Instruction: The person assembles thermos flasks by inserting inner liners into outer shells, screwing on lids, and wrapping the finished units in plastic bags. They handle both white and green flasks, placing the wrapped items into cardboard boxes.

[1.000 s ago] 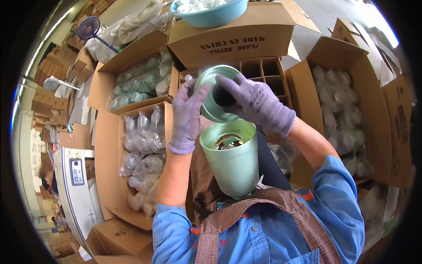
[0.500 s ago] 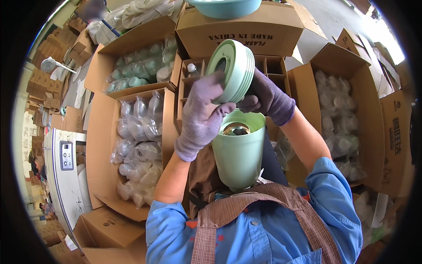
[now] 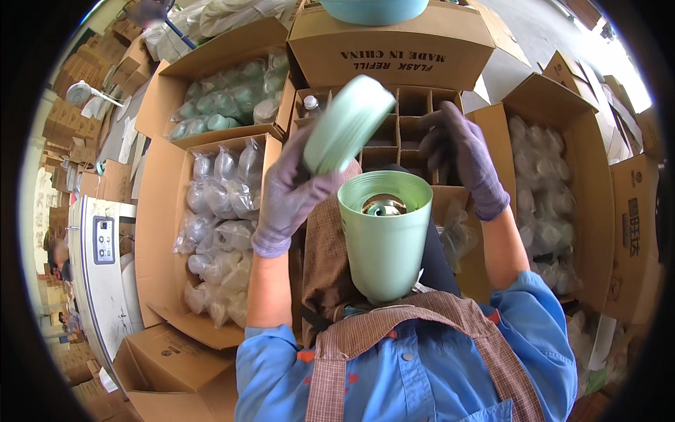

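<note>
Blurred by motion, a mint-green threaded flask collar (image 3: 349, 125) is tilted up in my gloved left hand (image 3: 290, 186), its fingers closed round the lower left side. My gloved right hand (image 3: 464, 156) holds nothing. Its fingers are spread, partly bent, over the divided carton. Between my forearms, a mint-green flask body (image 3: 387, 253) stands upright at my lap with its threaded mouth facing up. Inside that mouth shows the shiny metallic top of a flask refill (image 3: 384, 205); the rest of it is hidden.
A divided carton (image 3: 415, 130) lies beyond the flask body, with a clear bottle (image 3: 311, 104) in one cell. Cartons of bagged parts stand at left (image 3: 158, 232) and right (image 3: 587, 211). A blue basin (image 3: 376, 10) sits at the back, and a white machine (image 3: 105, 288) at far left.
My right hand has let go of the collar and moved right, fingers spreading. My left hand has shifted left and turned the collar, so its opening no longer shows.
</note>
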Demonstrator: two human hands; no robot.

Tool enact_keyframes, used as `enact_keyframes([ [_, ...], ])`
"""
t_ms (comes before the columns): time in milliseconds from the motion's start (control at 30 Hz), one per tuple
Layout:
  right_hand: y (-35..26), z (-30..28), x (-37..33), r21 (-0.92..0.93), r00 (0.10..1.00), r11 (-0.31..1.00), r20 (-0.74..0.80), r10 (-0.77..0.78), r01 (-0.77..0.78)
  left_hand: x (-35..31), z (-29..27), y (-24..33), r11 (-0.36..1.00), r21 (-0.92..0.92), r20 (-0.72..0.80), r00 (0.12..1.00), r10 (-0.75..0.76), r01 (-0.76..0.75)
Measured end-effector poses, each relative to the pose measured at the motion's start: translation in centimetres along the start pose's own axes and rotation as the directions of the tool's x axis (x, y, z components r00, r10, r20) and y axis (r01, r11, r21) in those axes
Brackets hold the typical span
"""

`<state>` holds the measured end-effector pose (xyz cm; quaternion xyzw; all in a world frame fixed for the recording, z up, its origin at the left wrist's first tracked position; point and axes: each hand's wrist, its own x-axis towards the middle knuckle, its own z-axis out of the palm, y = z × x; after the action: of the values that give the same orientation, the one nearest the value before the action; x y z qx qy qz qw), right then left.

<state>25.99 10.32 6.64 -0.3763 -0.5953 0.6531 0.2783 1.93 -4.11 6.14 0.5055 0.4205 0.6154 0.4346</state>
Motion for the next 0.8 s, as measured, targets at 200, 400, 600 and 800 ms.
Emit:
enact_keyframes([
  [200, 4.6, 0.9, -1.3, 0.191, 0.922, 0.962, 0.299, -0.245, 0.194, 0.0, -0.8, -2.2, 0.999, -0.012, 0.39, 0.92, -0.036, 0.045],
  [400, 6.4, 0.9, -1.4, 0.215, 0.874, 0.902, 0.243, -0.42, 0.374, 0.5, 0.7, -2.5, 0.953, 0.232, 0.244, 0.96, 0.137, -0.195],
  [600, 7.4, 0.8, -1.8, 0.247, 0.866, 0.891, 0.243, -0.438, 0.382, 0.1, 1.3, -3.0, 0.938, 0.25, 0.221, 0.957, 0.186, -0.24],
  [800, 5.9, 1.9, -2.9, 0.081, 0.852, 0.882, 0.231, -0.47, 0.464, -0.8, 1.9, -5.3, 0.951, 0.083, 0.049, 0.954, 0.295, -0.298],
])
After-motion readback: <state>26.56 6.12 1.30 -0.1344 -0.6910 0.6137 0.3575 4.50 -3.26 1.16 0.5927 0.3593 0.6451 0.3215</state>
